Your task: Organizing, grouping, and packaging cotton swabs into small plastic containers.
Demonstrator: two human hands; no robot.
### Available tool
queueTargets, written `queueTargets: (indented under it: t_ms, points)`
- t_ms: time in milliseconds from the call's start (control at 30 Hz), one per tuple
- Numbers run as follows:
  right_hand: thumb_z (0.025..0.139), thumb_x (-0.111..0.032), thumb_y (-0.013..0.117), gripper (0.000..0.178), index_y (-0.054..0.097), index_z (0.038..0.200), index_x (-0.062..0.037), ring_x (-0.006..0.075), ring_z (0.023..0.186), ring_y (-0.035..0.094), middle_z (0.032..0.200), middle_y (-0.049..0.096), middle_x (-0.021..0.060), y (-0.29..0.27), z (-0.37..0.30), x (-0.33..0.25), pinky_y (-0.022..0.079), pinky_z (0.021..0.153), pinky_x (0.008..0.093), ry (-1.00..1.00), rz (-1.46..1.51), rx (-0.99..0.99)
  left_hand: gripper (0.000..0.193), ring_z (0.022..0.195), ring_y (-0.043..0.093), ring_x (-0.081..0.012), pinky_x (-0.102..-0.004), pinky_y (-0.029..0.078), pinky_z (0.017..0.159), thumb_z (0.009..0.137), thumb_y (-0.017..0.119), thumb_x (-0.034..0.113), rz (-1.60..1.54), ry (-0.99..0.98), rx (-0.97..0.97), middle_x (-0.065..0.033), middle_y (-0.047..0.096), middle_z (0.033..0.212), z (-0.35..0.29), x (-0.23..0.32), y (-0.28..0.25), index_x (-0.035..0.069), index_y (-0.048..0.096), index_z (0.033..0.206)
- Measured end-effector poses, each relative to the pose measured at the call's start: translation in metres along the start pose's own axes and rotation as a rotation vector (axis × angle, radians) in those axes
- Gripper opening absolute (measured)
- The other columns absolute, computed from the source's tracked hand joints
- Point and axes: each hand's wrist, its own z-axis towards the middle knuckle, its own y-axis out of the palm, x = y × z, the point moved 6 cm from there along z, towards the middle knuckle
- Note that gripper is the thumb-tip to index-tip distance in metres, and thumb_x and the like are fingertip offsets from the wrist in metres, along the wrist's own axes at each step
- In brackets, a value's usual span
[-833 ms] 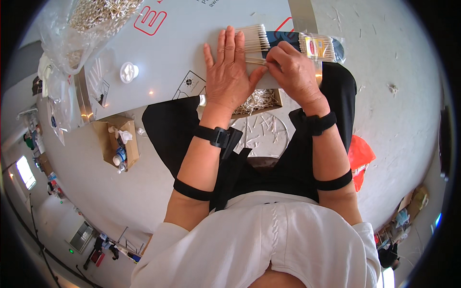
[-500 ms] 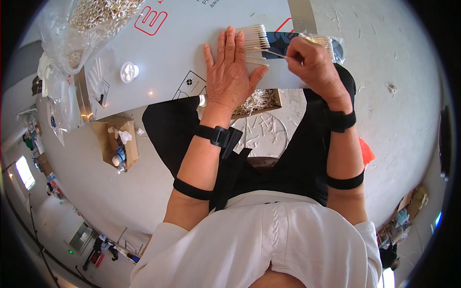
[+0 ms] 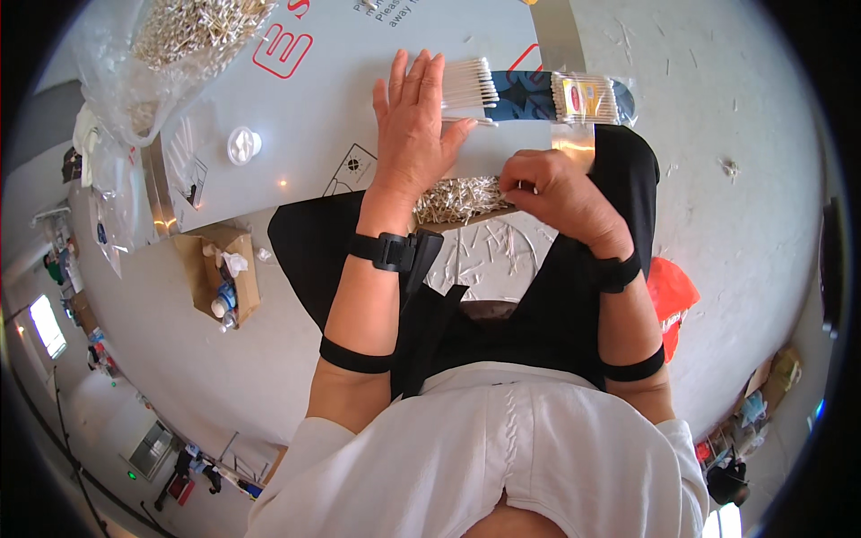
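Observation:
My left hand point(image 3: 411, 125) lies flat on the table, its fingers stretched out over the left ends of a row of cotton swabs point(image 3: 471, 83). Another swab point(image 3: 468, 120) lies just below that row, by the thumb. My right hand point(image 3: 563, 193) is pinched closed at the table's near edge, beside an open box of loose cotton swabs point(image 3: 457, 199); what its fingertips hold, if anything, cannot be made out. Right of the row runs a dark blue patterned strip point(image 3: 522, 94). On the strip's right part sits a clear packet of swabs point(image 3: 585, 97) with a yellow and red label.
At the far left of the table point(image 3: 332, 99) a clear plastic bag point(image 3: 157, 99) is heaped with swabs. A small round white container point(image 3: 243, 145) stands nearby. On the floor are a cardboard box point(image 3: 247, 260) of odds and ends, a red bag point(image 3: 670, 291) and scattered swabs.
My right hand has moved down and left from the strip to the box at the table edge. The swab seen in its fingers earlier no longer shows. My left hand has shifted slightly left.

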Motion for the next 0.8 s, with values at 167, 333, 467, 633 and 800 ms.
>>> queueTargets:
  t_ms: [167,333,467,633,800]
  points:
    - [0.081,0.0,0.065,0.005,0.061,0.083,0.0027,0.0158,0.065,0.058,0.071,0.059,0.0098,-0.001,0.007,-0.002,0.048,0.061,0.0295,-0.027,-0.001,0.087,0.057,0.127,0.046,-0.0352,-0.0481,0.033,0.105,0.077,0.074,0.014,-0.021,-0.004,0.231,-0.0135,0.058,0.125,0.013,-0.024,-0.015,0.004,0.051,0.128]
    - [0.083,-0.004,0.065,0.007,0.062,0.083,0.0018,0.0169,0.062,0.056,0.068,0.06,0.0093,-0.004,0.012,0.014,0.046,0.058,0.0289,0.101,0.112,0.243,0.021,0.103,0.057,-0.0317,-0.0423,0.044,0.087,0.079,0.07,0.01,-0.09,-0.255,0.335,-0.0105,0.064,0.1,0.047,-0.079,-0.03,0.004,0.063,0.099]
    - [0.082,-0.004,0.066,0.007,0.062,0.082,0.0012,0.0191,0.057,0.057,0.066,0.06,0.0112,0.0,0.013,0.029,0.046,0.057,0.0303,0.136,0.2,0.302,0.015,0.086,0.063,-0.0325,-0.0435,0.05,0.076,0.079,0.071,0.018,-0.116,-0.533,0.368,-0.0121,0.068,0.085,0.083,-0.119,-0.038,0.004,0.068,0.083]
    - [0.083,-0.003,0.065,0.005,0.062,0.082,0.0014,0.0164,0.057,0.055,0.065,0.06,0.0099,-0.001,0.015,0.029,0.045,0.057,0.0293,0.164,0.262,0.306,0.018,0.082,0.067,-0.0343,-0.0442,0.053,0.074,0.076,0.071,0.022,0.12,-0.652,0.209,-0.0148,0.07,0.083,0.12,-0.12,-0.04,0.005,0.069,0.079]
    - [0.083,-0.004,0.065,0.007,0.061,0.082,0.0017,0.0205,0.057,0.057,0.065,0.06,0.0114,-0.004,0.017,0.028,0.046,0.057,0.0308,0.132,0.231,0.313,0.011,0.082,0.067,-0.0358,-0.0462,0.053,0.073,0.075,0.068,0.016,0.184,-0.63,0.161,-0.0149,0.07,0.082,0.118,-0.122,-0.032,0.006,0.07,0.078]
